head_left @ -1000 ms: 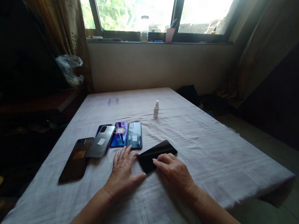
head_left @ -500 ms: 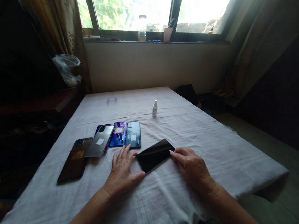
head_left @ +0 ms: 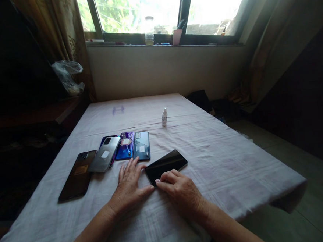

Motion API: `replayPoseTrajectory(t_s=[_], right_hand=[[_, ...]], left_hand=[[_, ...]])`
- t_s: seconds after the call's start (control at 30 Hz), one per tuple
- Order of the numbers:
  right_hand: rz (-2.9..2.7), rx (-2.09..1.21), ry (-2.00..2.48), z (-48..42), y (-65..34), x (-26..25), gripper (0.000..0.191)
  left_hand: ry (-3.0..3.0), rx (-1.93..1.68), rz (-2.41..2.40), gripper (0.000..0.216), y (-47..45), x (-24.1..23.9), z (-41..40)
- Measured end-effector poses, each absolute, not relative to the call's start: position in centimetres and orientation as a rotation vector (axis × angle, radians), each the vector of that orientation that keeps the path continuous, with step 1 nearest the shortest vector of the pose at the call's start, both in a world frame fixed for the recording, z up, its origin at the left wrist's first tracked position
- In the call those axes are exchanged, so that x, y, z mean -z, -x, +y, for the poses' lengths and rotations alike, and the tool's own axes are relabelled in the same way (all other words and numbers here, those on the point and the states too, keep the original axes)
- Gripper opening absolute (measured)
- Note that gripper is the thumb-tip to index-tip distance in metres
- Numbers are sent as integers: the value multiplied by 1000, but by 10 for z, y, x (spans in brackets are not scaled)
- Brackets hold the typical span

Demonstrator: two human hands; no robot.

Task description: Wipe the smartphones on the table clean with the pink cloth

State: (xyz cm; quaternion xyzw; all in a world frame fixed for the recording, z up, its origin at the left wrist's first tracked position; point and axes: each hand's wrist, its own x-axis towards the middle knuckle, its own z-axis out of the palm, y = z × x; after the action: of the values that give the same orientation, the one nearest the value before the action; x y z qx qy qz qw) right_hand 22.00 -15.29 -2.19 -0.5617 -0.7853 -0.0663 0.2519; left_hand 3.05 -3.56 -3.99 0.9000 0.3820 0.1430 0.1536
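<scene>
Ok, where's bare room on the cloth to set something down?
Widest: from the black-screened phone to the right edge of the tablecloth. Also bare: between spray bottle and far edge. Crowded: further left, where the silver phone overlaps another, and the black-screened phone's left end, with the left hand and right hand there.

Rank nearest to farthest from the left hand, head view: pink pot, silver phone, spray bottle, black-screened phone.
From the left hand:
1. Black-screened phone: on its right, touching.
2. Silver phone: left, slightly beyond.
3. Spray bottle: right, farther back.
4. Pink pot: on the windowsill.
</scene>
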Motion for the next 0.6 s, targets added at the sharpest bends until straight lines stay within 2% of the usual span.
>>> replayPoseTrajectory(t_s=[0.1, 0.2, 0.3, 0.47, 0.6], right_hand=[[-2092, 205, 1661, -155, -249, 22, 21], [-1944, 272, 1865, -154, -284, 26, 31], [-1813, 326, 1968, -153, -298, 30, 29], [-2019, 155, 1728, -153, -268, 23, 27], [-2054, 74, 1672, -145, -273, 18, 26]], left_hand=[[-2582, -420, 1104, 59, -32, 39, -37], [-2583, -400, 1109, 59, -32, 38, -37], [-2600, -394, 1101, 62, -32, 39, -38], [-2650, -449, 1094, 71, -35, 42, -42], [-2665, -449, 1119, 66, -41, 42, -44]])
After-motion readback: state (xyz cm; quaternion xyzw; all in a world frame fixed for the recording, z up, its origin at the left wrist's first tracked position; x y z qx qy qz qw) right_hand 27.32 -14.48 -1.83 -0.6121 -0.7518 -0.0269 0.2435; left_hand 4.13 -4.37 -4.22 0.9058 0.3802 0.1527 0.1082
